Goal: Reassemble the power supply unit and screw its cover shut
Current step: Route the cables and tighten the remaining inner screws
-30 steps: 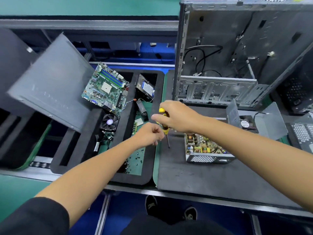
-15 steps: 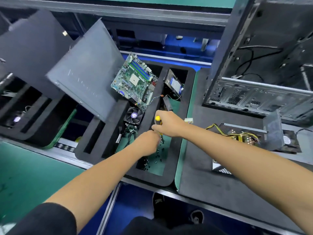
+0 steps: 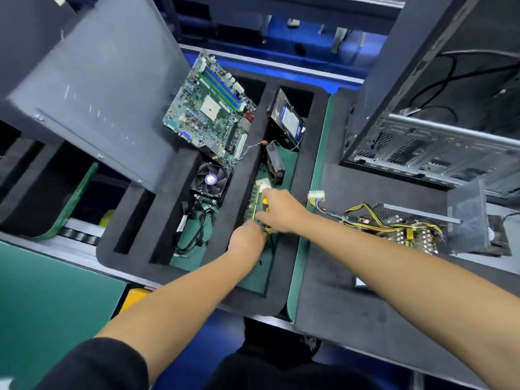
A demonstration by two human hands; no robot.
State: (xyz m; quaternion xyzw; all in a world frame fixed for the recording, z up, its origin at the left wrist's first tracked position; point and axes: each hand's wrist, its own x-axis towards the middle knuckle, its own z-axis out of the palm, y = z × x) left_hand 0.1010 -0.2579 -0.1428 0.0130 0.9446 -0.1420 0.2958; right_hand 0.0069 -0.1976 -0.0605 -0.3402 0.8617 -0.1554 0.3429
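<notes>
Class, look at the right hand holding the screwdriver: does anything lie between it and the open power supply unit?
Nothing visible blocks it. Between the right hand and the power supply unit lie only bare mat and the unit's own trailing cables.

You can't read any text here. The hard drive (image 3: pixel 289 119) in the foam tray (image 3: pixel 222 192) has a blue-and-white label, but the print's too small and blurred to make out. The CPU fan (image 3: pixel 210 180) has a round hub sticker w/ no legible lettering. The motherboard (image 3: pixel 209 108) shows only tiny silkscreen marks, none readable. The side panel (image 3: pixel 92 88) has faint pale marks across it, not legible as letters or nos. No brand or number is visible on the power supply unit (image 3: pixel 408 229).
</notes>
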